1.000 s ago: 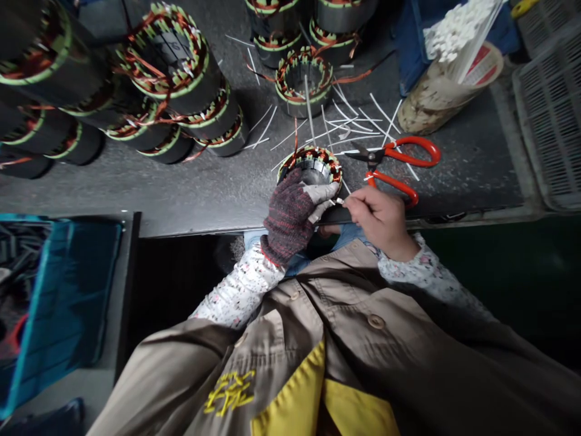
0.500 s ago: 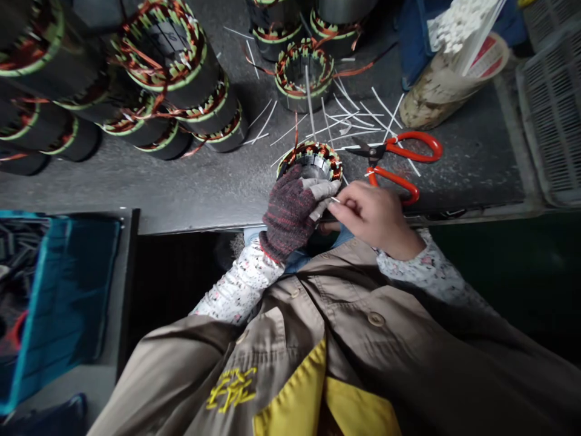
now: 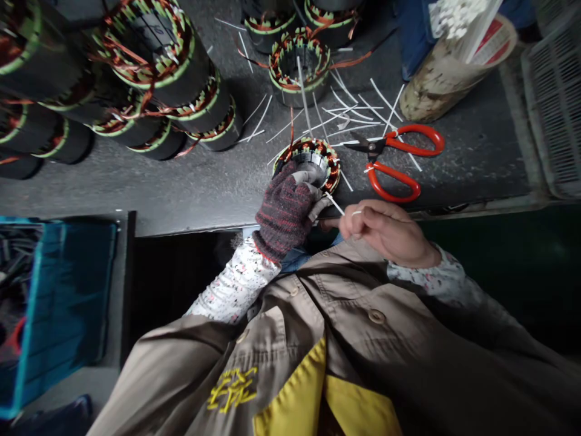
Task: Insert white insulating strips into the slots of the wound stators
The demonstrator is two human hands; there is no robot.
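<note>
At the bench's front edge sits a motor stator (image 3: pixel 334 172) with copper windings and a pale green rim. My left hand (image 3: pixel 290 197), in a dark knitted glove with light fingertips, grips its near side, thumb and fingers on the rim. My bare right hand (image 3: pixel 385 230) is closed on a thin white cord (image 3: pixel 334 204), which runs taut from the stator's near right rim to my fingers. Red-handled scissors (image 3: pixel 397 191) lie partly open to the right of the stator. Loose white cord pieces (image 3: pixel 358 115) are scattered behind it.
Another stator (image 3: pixel 299 66) stands behind, and stacked stators (image 3: pixel 200 109) fill the left. A cardboard tube (image 3: pixel 436 85) holding white pieces stands at the right, beside a grey plastic basket (image 3: pixel 563 109). A blue crate (image 3: pixel 68 290) sits lower left.
My right hand has moved away from the stator, down and slightly right, and a longer stretch of white cord now shows. My left hand keeps its hold on the stator.
</note>
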